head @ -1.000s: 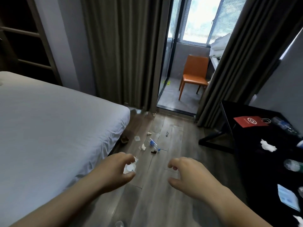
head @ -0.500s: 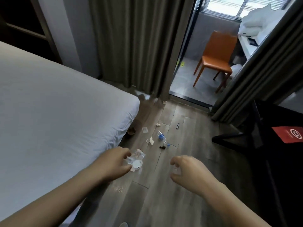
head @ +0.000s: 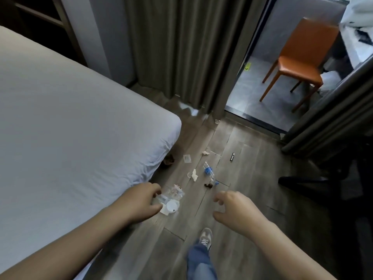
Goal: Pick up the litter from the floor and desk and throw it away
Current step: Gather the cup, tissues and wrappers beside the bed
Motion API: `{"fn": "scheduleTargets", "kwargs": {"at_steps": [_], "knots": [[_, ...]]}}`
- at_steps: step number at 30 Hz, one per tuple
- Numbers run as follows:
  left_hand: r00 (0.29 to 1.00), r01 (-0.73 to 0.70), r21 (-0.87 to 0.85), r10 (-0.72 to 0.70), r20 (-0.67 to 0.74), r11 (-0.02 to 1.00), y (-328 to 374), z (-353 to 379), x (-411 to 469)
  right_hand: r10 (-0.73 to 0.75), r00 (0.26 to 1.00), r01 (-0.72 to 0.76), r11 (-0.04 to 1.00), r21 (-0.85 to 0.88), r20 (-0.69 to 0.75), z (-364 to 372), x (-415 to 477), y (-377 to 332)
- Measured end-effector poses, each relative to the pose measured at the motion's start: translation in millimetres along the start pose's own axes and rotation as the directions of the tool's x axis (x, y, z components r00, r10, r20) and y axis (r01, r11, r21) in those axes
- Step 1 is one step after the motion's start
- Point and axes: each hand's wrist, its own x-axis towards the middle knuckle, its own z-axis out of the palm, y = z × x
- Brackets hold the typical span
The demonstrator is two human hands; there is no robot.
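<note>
Wood floor (head: 248,201) beside bed (head: 70,138): my L hand (head: 139,201) pinches a crumpled clear plastic pkg (head: 171,197) w/ a white round lid; contents, can't tell. R hand (head: 236,211) at its 3 o'clock, fingers loosely curled, empty. Floor litter toward 12: tissue (head: 194,175), crushed bottle (head: 209,171) w/ blue label, brown scrap (head: 209,185), clear packet (head: 187,158); dark stick (head: 232,157) at 1.

The room is dim. Soft daylight comes through the doorway (head: 252,98) to the far right of the bed (head: 70,128) and lights its sheet evenly. A dark shadow lies under the bed's corner. Motion blur softens the litter (head: 207,170) beside the bed, and straight lines bend near the frame edges.
</note>
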Motion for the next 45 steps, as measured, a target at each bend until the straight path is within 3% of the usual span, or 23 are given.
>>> {"fn": "scheduleTargets", "kwargs": {"at_steps": [10,19,29,45], "knots": [[0.984,0.179,-0.038,-0.178,0.017,0.983,37.0,21.3,149.3,-0.068,0.994,0.068,0.998,-0.003,0.087,-42.1,146.8,115.9],[0.918,0.394,-0.12,-0.383,0.106,0.911,-1.5,105.4,238.0,-0.127,0.974,0.13,0.992,-0.004,0.186,18.5,271.0,160.1],[0.868,0.469,-0.039,-0.452,0.206,0.883,-120.7,265.9,318.4,-0.175,0.958,0.181,0.984,-0.005,0.227,192.7,400.8,164.9],[0.889,0.449,-0.072,-0.437,0.138,0.89,-318.7,563.7,444.5,-0.334,0.917,0.358,0.93,-0.085,0.219,514.8,618.7,186.2]]}}
